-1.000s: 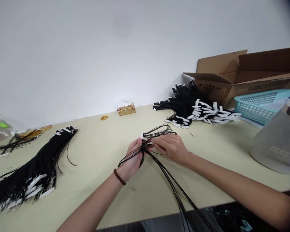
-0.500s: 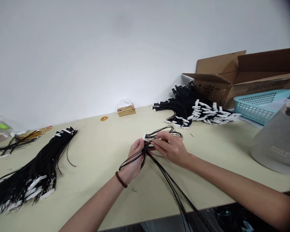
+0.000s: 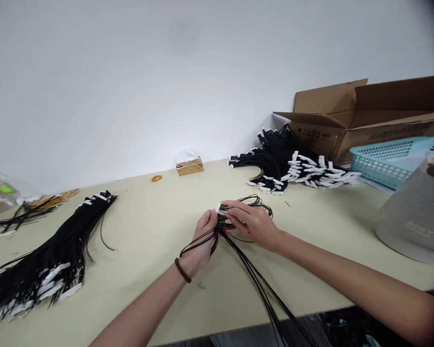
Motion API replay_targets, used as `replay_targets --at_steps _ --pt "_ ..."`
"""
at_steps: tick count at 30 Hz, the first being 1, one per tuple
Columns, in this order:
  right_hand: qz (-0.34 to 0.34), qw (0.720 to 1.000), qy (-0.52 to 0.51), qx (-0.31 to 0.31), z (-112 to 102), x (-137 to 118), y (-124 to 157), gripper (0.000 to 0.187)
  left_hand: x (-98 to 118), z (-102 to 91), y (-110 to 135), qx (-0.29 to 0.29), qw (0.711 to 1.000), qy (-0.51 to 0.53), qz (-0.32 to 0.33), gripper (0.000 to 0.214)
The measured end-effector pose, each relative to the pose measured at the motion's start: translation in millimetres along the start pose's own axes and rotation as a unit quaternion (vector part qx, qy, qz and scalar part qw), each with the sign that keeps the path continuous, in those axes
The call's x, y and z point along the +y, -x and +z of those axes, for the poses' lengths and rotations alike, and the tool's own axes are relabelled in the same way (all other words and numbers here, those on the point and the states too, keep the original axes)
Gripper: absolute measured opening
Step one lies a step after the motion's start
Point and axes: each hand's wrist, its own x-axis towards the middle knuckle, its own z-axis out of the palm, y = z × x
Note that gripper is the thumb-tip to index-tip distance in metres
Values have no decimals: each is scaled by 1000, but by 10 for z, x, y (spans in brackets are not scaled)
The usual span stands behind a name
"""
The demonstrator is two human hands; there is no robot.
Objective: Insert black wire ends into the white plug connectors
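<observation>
several thin, looped black wires (image 3: 220, 227) in curled left hand (image 3: 203, 247); right hand (image 3: 258, 226): grip unclear

Hands (image 3: 258, 226) close together, fingers (image 3: 236, 206) bent, forearms (image 3: 332, 267) angled inward.

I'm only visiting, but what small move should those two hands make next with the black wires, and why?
Perhaps the right hand should ease the black wires apart beside the white connector: they bunch and cross there, the left hand has a grip on them, and the right hand's fingers reach that same spot.
</observation>
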Motion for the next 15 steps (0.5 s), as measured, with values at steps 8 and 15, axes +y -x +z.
replay_targets --at_steps 8,15 --pt "-3 1000 -24 15 0 7 -6 14 20 11 17 1 1000 -1 0 29" --pt "-7 999 -26 25 28 15 10 12 -30 -4 3 -9 1000 0 6 29"
